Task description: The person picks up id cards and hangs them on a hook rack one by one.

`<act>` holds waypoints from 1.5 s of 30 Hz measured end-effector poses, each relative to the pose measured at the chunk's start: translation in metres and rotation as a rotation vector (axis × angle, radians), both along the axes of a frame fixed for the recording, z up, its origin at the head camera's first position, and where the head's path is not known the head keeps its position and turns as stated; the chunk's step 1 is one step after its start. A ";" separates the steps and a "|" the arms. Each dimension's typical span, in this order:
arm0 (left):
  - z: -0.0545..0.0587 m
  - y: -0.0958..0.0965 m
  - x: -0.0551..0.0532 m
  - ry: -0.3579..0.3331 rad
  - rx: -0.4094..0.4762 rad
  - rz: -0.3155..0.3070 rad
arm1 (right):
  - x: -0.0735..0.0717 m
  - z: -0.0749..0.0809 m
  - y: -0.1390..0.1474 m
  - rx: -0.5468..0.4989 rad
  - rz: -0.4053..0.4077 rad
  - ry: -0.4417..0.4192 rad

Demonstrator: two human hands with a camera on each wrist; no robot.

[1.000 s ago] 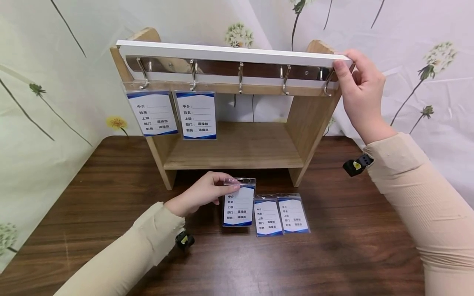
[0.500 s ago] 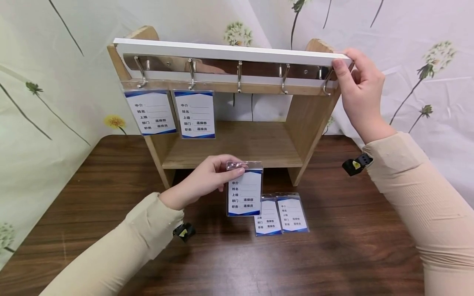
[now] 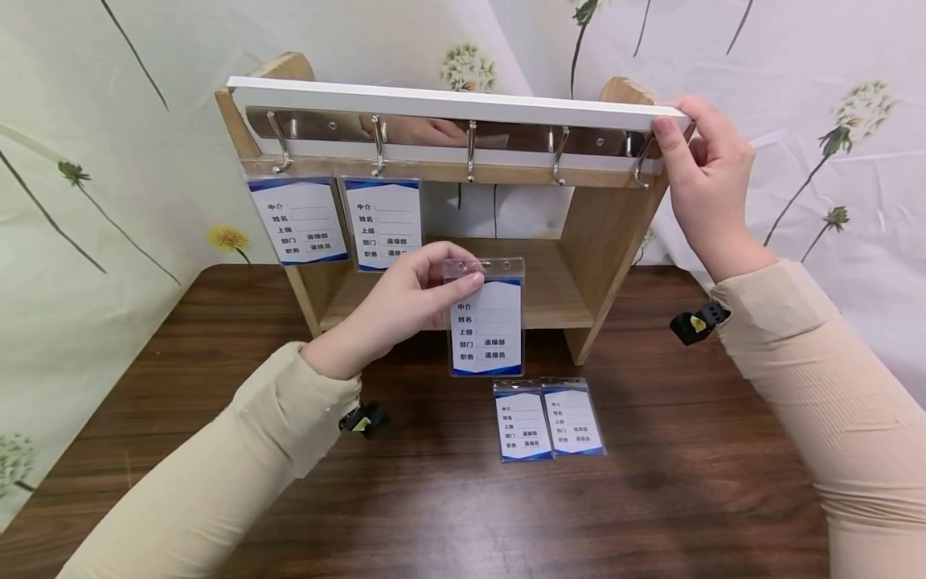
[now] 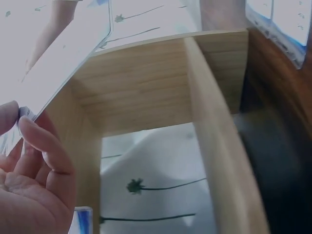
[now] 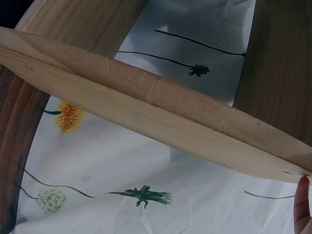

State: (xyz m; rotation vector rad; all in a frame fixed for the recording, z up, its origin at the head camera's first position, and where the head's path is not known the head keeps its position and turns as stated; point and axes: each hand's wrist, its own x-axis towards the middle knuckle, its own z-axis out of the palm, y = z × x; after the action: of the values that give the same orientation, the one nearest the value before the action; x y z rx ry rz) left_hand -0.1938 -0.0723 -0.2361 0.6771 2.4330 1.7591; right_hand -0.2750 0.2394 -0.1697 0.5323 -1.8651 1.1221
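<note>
My left hand [image 3: 415, 301] pinches a clear-sleeved badge card [image 3: 486, 326] by its top edge, thumb in front. The badge hangs upright before the shelf, below the middle hook [image 3: 471, 153]; in the left wrist view the same badge [image 4: 68, 58] shows edge-on between thumb and fingers. My right hand [image 3: 709, 173] grips the right end of the white hook rail [image 3: 448, 102], thumb on its front; one right fingertip [image 5: 302, 195] touches the wooden side panel in the right wrist view. Two like badges, the left one [image 3: 297, 221] and its neighbour [image 3: 382, 221], hang from the two leftmost hooks.
Two more badges, one [image 3: 524, 422] beside another [image 3: 574, 420], lie on the dark wooden table [image 3: 463, 515] in front of the wooden shelf [image 3: 463, 277]. A flower-printed cloth [image 3: 145, 121] stands behind the shelf.
My left hand has lifted the badge off the table, up and slightly right, to in front of the shelf. The right hand keeps its hold on the rail's end.
</note>
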 end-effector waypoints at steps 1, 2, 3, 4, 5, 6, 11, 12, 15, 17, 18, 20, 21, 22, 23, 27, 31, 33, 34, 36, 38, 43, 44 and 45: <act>0.003 0.000 0.000 0.001 0.009 0.007 | 0.000 0.000 0.000 0.001 0.000 0.005; 0.006 0.000 0.001 0.006 0.015 0.016 | 0.001 0.000 0.000 0.020 -0.003 0.021; 0.008 0.000 0.001 0.013 0.020 0.028 | 0.001 -0.001 0.000 0.024 -0.007 0.027; 0.011 0.000 0.001 0.020 0.028 0.043 | 0.001 -0.001 0.000 0.041 -0.009 0.040; 0.013 0.000 0.001 0.030 0.035 0.059 | 0.001 -0.001 0.000 0.044 -0.006 0.046; 0.016 0.000 0.000 0.040 0.043 0.075 | 0.001 -0.001 0.000 0.045 -0.006 0.048; 0.023 0.000 -0.003 0.131 0.074 0.145 | 0.000 0.000 0.000 0.033 -0.002 0.033; 0.024 -0.001 -0.004 0.151 0.083 0.153 | 0.000 0.000 0.001 0.032 -0.001 0.033; 0.026 -0.001 -0.007 0.210 0.101 0.170 | -0.001 -0.001 0.001 0.042 0.001 0.054; 0.027 -0.002 -0.009 0.242 0.111 0.176 | -0.001 -0.001 0.001 0.048 -0.001 0.069; 0.028 -0.002 -0.010 0.257 0.115 0.179 | -0.001 -0.001 0.001 0.062 -0.002 0.087; 0.029 -0.002 -0.012 0.278 0.122 0.186 | -0.001 -0.001 0.000 0.049 -0.009 0.081; 0.030 -0.002 -0.012 0.286 0.127 0.188 | -0.001 -0.001 0.000 0.047 -0.012 0.080; 0.030 -0.001 -0.013 0.289 0.132 0.191 | 0.000 -0.001 -0.001 0.039 -0.018 0.073; 0.031 -0.001 -0.014 0.293 0.136 0.195 | 0.000 0.000 -0.001 0.031 -0.022 0.067; 0.033 0.000 -0.017 0.298 0.147 0.216 | 0.001 0.000 -0.002 0.013 -0.022 0.044; 0.035 0.002 -0.020 0.301 0.178 0.225 | 0.000 0.000 0.000 0.042 -0.005 0.065; 0.036 0.003 -0.022 0.296 0.205 0.220 | -0.001 -0.001 0.002 0.069 -0.002 0.087; 0.036 0.003 -0.023 0.293 0.215 0.219 | -0.001 -0.001 0.002 0.071 0.000 0.087; 0.037 0.004 -0.023 0.286 0.238 0.217 | -0.001 -0.001 0.002 0.058 -0.002 0.072; 0.037 0.005 -0.024 0.281 0.246 0.223 | 0.000 0.000 0.001 0.047 -0.010 0.056; 0.037 0.006 -0.026 0.282 0.251 0.237 | 0.001 0.000 0.000 0.026 -0.006 0.036; 0.037 0.006 -0.026 0.280 0.253 0.238 | 0.001 0.000 0.000 0.031 -0.002 0.044; 0.037 0.007 -0.026 0.281 0.255 0.239 | 0.000 0.000 0.001 0.038 0.000 0.052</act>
State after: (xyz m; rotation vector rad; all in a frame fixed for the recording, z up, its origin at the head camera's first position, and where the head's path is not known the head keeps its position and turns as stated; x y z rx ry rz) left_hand -0.2202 -0.0655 -0.1989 0.7258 2.5842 2.2343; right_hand -0.2747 0.2400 -0.1698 0.5778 -1.8446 1.0644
